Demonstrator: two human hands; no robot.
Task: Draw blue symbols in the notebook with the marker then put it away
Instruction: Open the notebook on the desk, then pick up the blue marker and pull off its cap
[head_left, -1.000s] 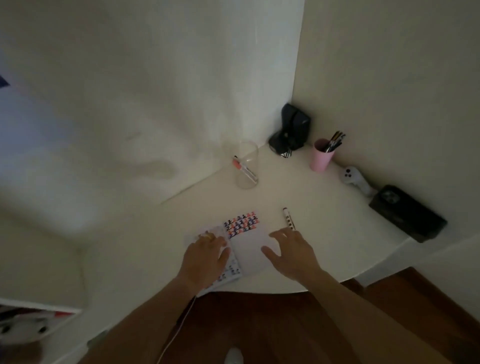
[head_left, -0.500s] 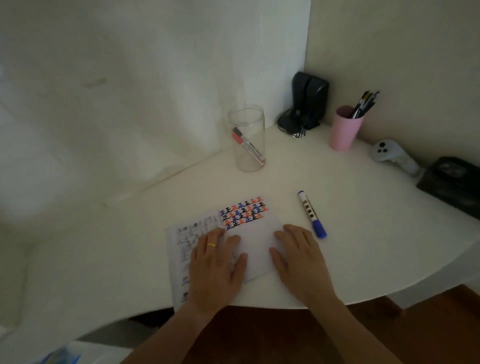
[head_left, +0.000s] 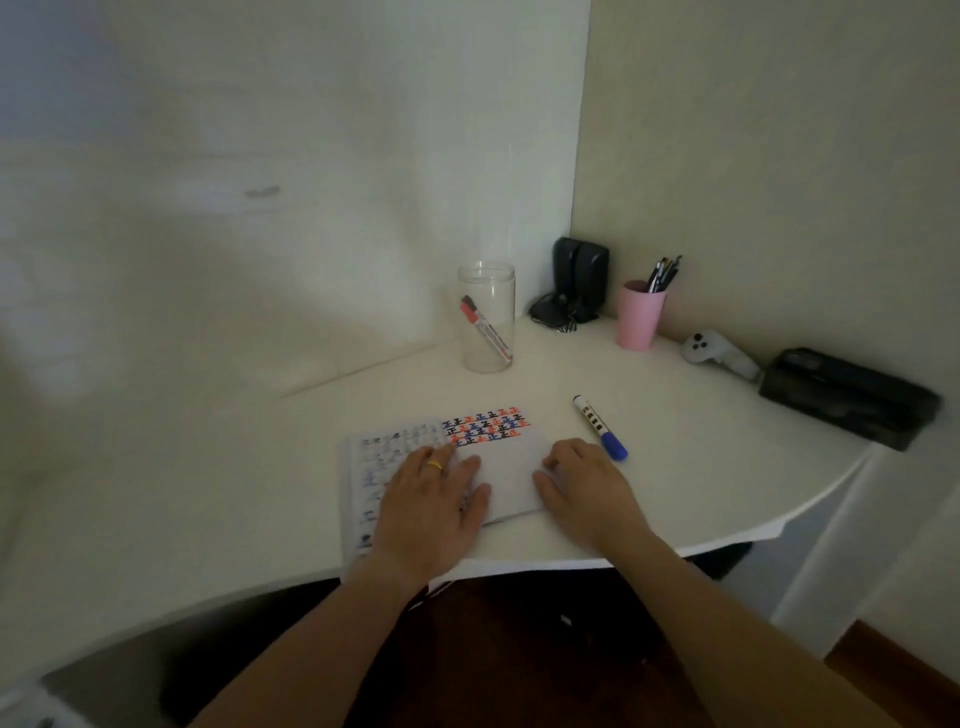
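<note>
Pinning the open notebook (head_left: 514, 467) flat, I have my left hand (head_left: 434, 512) and right hand (head_left: 584, 491) spread palm-down on it, neither grip holding anything. The blue marker (head_left: 600, 427) lies capped just right of my right fingertips. I'd slide right, pinch its barrel and keep the left pressing. The surface (head_left: 701, 441) edge curves close below the notebook; open room lies toward the glass jar (head_left: 487, 317) far behind.

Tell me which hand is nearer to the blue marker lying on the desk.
Right. The right hand rests flat on the notebook, fingertips just short of the blue marker. The left hand lies farther off on the notebook's left page.
</note>
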